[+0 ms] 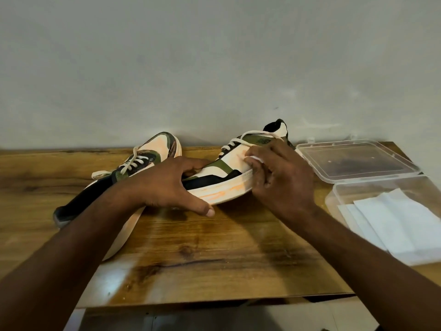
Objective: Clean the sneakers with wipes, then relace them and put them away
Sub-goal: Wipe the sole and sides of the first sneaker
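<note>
Right of frame centre, the near sneaker lies tilted on the wooden table, its pale sole edge facing the camera and streaked with orange marks. The left hand steadies it from the toe end, fingers curled over the upper and the thumb pressed under the sole rim. The right hand presses a small white wipe against the cream side panel, fingers bunched round it, just where another orange smear shows. The second sneaker lies behind and to the left, touching the first, with its lace still threaded. At the right edge, an open clear plastic box holds more folded white wipes, and its lid rests just behind it.

The shoe looks light, with a stiff sole and a softer upper that would give under pressure, so bracing it by the sole rim and toe seems sound. The wipe is thin and limp; it probably needs to be bunched under the fingertips to scrub. Cleaning appears to be at an early stage.
</note>
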`<action>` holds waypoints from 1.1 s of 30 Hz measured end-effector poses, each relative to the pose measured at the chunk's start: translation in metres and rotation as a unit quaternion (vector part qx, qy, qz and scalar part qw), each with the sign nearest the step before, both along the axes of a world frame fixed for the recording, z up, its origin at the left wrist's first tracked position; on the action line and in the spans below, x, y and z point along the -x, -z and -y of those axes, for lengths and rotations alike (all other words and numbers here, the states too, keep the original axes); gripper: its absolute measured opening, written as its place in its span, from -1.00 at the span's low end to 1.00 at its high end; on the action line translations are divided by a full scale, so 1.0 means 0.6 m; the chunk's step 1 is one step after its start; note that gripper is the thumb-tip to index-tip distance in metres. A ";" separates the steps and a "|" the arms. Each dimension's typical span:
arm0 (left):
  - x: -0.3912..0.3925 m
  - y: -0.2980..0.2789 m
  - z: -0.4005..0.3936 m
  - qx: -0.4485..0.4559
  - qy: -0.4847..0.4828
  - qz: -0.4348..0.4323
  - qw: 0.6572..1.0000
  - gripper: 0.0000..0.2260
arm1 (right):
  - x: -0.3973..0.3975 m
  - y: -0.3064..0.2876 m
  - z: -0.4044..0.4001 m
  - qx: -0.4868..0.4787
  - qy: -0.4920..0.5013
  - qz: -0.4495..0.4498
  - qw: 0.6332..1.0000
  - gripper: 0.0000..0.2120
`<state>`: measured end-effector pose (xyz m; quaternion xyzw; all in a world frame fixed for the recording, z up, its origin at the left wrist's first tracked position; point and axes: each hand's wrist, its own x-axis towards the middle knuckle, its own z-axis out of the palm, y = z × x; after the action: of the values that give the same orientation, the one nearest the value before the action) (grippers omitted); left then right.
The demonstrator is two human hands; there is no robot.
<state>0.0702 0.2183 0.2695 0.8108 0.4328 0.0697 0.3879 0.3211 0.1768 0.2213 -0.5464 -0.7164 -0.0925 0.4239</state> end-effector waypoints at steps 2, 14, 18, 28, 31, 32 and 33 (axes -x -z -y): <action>-0.001 -0.002 0.001 0.002 -0.002 0.000 1.000 -0.43 | -0.038 -0.003 -0.018 0.000 0.062 -0.011 0.998 -0.85; 0.003 0.004 0.001 -0.004 -0.003 -0.005 1.000 -0.36 | -0.007 0.007 -0.005 0.020 0.029 -0.073 0.997 -0.86; 0.005 0.002 0.000 0.002 -0.010 -0.006 1.000 -0.35 | -0.019 0.003 -0.012 -0.004 0.040 -0.006 0.999 -0.85; 0.002 0.005 -0.003 0.002 -0.011 -0.006 1.000 -0.36 | -0.014 0.006 -0.007 0.027 0.079 -0.080 0.993 -0.82; 0.004 0.010 -0.005 -0.004 -0.016 -0.008 1.000 -0.23 | 0.035 0.000 0.027 0.040 0.005 -0.062 0.997 -0.80; 0.005 0.012 -0.005 -0.003 -0.015 -0.007 1.000 -0.17 | 0.045 -0.004 0.036 0.043 -0.013 -0.045 0.998 -0.80; 0.006 0.013 -0.006 -0.004 -0.014 -0.008 1.000 -0.12 | 0.050 -0.011 0.044 0.039 -0.027 -0.022 0.999 -0.79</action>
<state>0.0663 0.2216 0.2617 0.8068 0.4470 0.0704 0.3798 0.2911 0.1505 0.2277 -0.5446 -0.7244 -0.0411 0.4206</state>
